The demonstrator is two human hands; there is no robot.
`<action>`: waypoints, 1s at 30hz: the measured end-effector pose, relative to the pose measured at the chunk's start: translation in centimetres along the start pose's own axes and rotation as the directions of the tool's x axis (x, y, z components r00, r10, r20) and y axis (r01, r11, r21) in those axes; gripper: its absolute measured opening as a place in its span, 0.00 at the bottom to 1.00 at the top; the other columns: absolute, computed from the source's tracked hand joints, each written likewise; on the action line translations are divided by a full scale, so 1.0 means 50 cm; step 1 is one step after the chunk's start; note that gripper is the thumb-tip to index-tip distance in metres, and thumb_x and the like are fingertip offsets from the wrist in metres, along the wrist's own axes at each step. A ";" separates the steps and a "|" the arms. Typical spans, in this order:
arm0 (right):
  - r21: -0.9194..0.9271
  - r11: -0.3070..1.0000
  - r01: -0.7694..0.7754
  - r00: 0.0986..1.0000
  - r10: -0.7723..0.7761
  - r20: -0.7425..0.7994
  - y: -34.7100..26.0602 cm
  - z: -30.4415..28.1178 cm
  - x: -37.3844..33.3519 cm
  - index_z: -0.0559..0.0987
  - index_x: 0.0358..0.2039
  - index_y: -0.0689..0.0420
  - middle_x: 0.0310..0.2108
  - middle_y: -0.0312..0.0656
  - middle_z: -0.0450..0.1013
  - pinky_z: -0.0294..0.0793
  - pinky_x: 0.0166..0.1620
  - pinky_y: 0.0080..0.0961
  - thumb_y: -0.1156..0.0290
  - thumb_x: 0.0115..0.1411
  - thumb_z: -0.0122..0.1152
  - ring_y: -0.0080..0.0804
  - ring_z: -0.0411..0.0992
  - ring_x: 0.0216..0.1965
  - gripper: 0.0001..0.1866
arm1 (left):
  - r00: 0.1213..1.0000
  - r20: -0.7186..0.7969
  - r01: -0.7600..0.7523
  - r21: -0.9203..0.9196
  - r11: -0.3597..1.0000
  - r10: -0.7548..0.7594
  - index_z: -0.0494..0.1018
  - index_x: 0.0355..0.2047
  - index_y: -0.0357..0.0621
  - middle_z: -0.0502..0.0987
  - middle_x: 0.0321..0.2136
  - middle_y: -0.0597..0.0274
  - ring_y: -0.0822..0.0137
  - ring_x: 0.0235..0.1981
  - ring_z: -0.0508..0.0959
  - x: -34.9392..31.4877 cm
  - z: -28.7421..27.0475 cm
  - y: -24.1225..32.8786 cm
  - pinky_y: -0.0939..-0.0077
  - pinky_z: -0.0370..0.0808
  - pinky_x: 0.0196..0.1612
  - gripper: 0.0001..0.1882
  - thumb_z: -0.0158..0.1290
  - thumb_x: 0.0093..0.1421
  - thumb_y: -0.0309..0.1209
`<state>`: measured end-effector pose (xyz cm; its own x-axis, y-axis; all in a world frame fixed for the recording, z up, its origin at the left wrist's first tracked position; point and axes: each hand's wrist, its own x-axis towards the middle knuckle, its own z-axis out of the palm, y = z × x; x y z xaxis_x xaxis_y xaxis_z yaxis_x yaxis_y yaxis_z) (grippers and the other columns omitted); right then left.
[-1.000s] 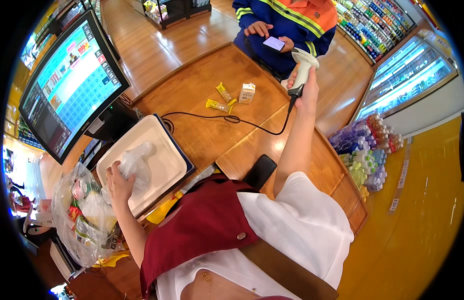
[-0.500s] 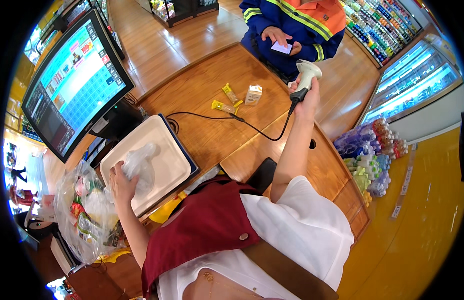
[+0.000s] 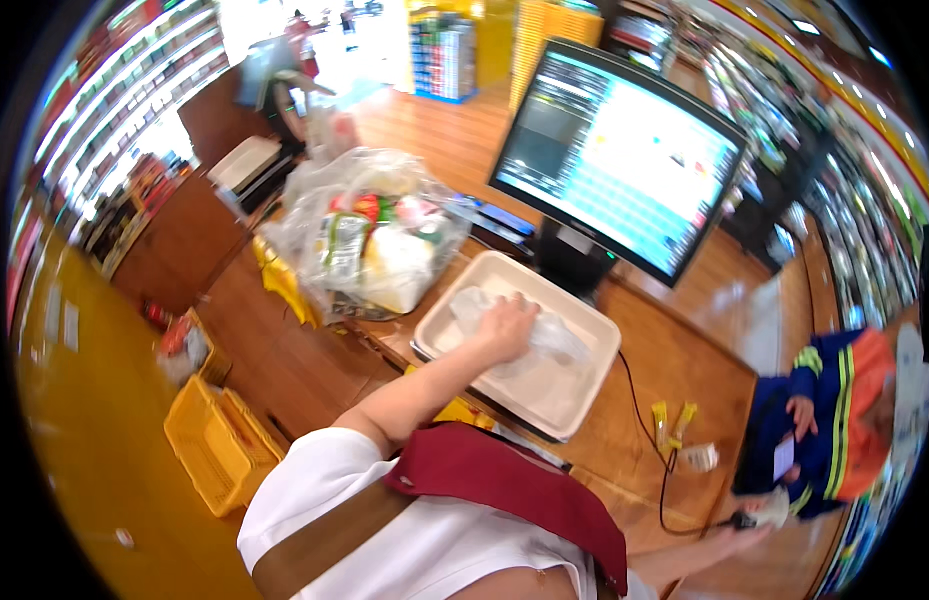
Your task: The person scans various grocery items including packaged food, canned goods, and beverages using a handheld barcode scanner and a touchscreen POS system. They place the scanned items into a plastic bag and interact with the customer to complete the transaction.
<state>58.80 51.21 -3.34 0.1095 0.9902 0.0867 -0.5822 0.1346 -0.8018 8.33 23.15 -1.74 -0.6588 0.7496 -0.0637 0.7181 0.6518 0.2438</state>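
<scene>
My left hand (image 3: 509,328) is over the pale tray (image 3: 595,400), its fingers bent down onto a crumpled translucent plastic bag (image 3: 560,340) lying inside. At the lower right, my right hand (image 3: 737,540) grips a white barcode scanner (image 3: 771,508) with a dark handle end; the blurred picture hides its exact finger positions. A black cable (image 3: 663,500) runs from the scanner back across the wooden counter. Beside the cable lie two small yellow packets (image 3: 662,425) and a little white box (image 3: 699,458).
A monitor (image 3: 625,150) stands behind the tray. Left of it sits a large clear bag (image 3: 370,245) filled with packaged goods. Across the counter, a person in a blue and orange jacket (image 3: 855,420) holds a phone (image 3: 784,459). A yellow basket (image 3: 220,445) is at the lower left.
My view has swung left, so the tray and monitor appear farther right and the scanner lower right. My left hand remains on the plastic bag; my right still holds the scanner.
</scene>
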 end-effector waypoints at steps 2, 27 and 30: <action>-0.074 0.997 0.029 0.996 -0.034 -0.078 -0.005 0.070 -0.020 0.68 0.40 0.64 0.26 0.39 0.65 0.67 0.27 0.19 0.54 0.63 0.39 0.27 0.64 0.23 0.22 | 1.000 0.001 0.018 -0.056 0.998 -0.018 0.65 0.50 0.49 0.65 0.49 0.47 0.48 0.48 0.69 -0.005 -0.006 -0.023 0.59 0.73 0.45 0.28 0.57 0.46 0.30; 0.036 0.999 -0.021 0.946 0.031 -0.322 0.025 0.118 -0.060 0.67 0.37 0.56 0.18 0.41 0.65 0.64 0.17 0.25 0.43 0.61 0.40 0.32 0.63 0.14 0.26 | 0.984 -0.014 -0.177 -0.046 0.983 0.177 0.63 0.52 0.45 0.65 0.50 0.40 0.45 0.52 0.66 0.000 -0.007 -0.037 0.58 0.64 0.54 0.36 0.64 0.42 0.32; -0.007 1.000 0.028 0.946 -0.029 -0.322 0.015 0.142 -0.071 0.68 0.38 0.59 0.19 0.43 0.67 0.65 0.16 0.26 0.45 0.62 0.42 0.34 0.65 0.13 0.26 | 0.979 -0.039 -0.199 -0.013 0.980 0.198 0.63 0.52 0.46 0.66 0.48 0.41 0.45 0.50 0.67 0.000 -0.007 -0.036 0.59 0.64 0.53 0.36 0.64 0.41 0.31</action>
<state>52.28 48.06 -0.05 0.3795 0.9212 -0.0853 -0.5731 0.1617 -0.8034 6.96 21.96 -1.82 -0.5118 0.8588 0.0235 0.8317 0.4884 0.2641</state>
